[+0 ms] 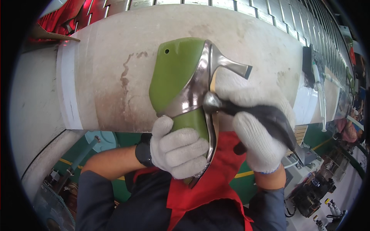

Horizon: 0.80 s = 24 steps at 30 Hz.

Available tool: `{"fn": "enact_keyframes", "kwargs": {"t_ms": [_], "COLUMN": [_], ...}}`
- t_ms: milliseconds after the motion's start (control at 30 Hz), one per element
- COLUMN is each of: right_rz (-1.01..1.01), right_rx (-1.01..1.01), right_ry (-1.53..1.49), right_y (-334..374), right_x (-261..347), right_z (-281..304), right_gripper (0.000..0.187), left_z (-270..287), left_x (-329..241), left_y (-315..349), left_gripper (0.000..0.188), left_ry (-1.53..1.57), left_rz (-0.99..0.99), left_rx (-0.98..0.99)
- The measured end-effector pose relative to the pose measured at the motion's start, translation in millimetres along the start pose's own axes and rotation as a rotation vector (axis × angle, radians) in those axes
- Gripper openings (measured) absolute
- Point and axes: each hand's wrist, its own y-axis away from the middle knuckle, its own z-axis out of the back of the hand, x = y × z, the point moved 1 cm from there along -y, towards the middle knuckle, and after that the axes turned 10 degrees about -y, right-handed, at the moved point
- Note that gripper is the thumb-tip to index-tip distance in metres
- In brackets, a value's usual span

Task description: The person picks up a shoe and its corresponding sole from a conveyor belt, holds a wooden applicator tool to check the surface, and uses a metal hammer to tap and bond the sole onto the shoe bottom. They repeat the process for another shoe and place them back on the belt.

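Note:
A silver high-heeled shoe (pixel 198 82) sits on a green shoe last (pixel 173 73) in the middle of the view, heel pointing up and to the right. My left hand (pixel 179 148), in a white knit glove, grips the toe end of the last and shoe. My right hand (pixel 256 127), also gloved, is closed on a dark hand tool (pixel 266 115) whose rounded metal head (pixel 211 102) presses against the shoe's sole edge. A black wristband sits on my left wrist.
A worn white workbench or conveyor surface (pixel 115 77) lies behind the shoe. A slatted metal rack (pixel 277 15) runs along the top right. Machines and bottles (pixel 327 204) stand on the green floor at lower right. My red apron (pixel 208 184) hangs below.

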Motion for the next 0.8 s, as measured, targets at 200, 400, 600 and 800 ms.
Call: {"fn": "enact_keyframes", "kwargs": {"t_ms": [200,400,600,800], "right_rz": [0.205,0.034,-0.018,0.009], "right_rx": [-0.061,-0.14,-0.183,-0.141], "right_ry": [0.183,0.028,-0.024,0.113], "right_y": [-11.5,37.8,28.9,13.4], "right_x": [0.7,21.2,14.8,6.4], "right_z": [-1.7,3.8,3.2,6.6], "right_gripper": [0.038,0.051,0.038,0.039], "left_z": [4.6,6.9,-1.5,-3.9], "left_x": [5.6,2.8,0.0,-1.0], "left_y": [-9.8,-9.0,-1.0,0.3], "left_gripper": [0.042,0.045,0.044,0.046], "left_ry": [-0.049,-0.049,-0.016,-0.023], "left_rz": [-0.047,-0.042,-0.005,0.019], "left_rx": [0.038,0.051,0.003,-0.019]}}
